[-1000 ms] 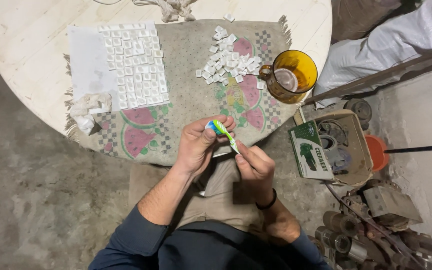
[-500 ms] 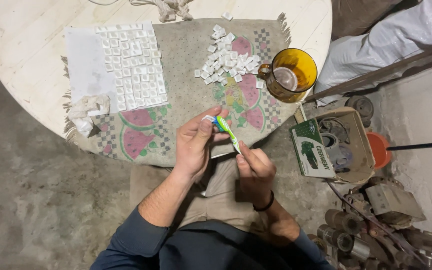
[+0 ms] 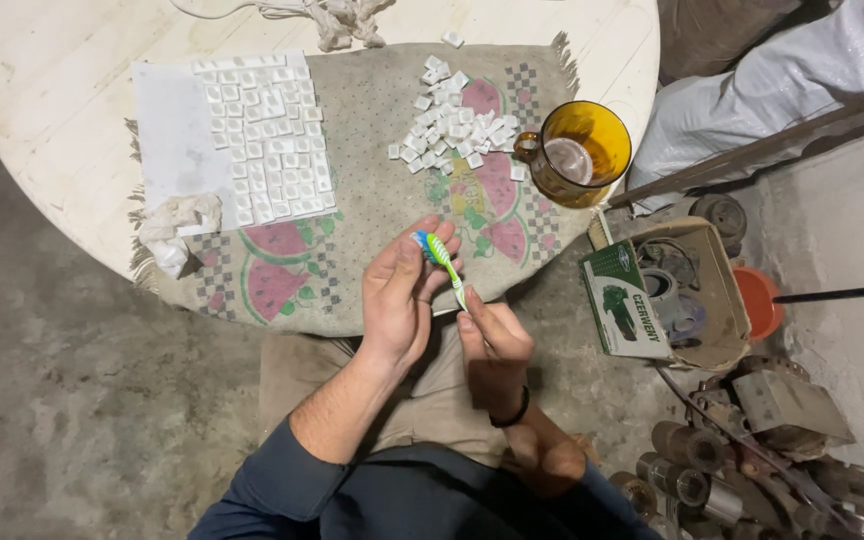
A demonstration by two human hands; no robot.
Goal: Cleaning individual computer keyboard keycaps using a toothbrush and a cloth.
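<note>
My right hand (image 3: 495, 345) grips the handle of a green and white toothbrush (image 3: 445, 262), its bristled head pressed against the fingertips of my left hand (image 3: 404, 290). The left hand pinches something small at the brush head; what it is stays hidden behind the fingers. Both hands hover over the near edge of a round white table (image 3: 52, 110), above a fringed mat (image 3: 372, 150) printed with watermelon slices. A loose heap of small white tiles (image 3: 447, 125) lies on the mat beyond my hands.
A white sheet (image 3: 177, 130) with several tiles laid in rows (image 3: 272, 140) sits at the left, a crumpled rag (image 3: 177, 225) beside it. An amber glass mug (image 3: 577, 155) stands at the right. On the floor: an open cardboard box (image 3: 667, 295), an orange container (image 3: 755, 300), metal parts (image 3: 752, 440).
The toothbrush head has shifted slightly against my left fingertips. Both hands stay in the same place above the table's edge.
</note>
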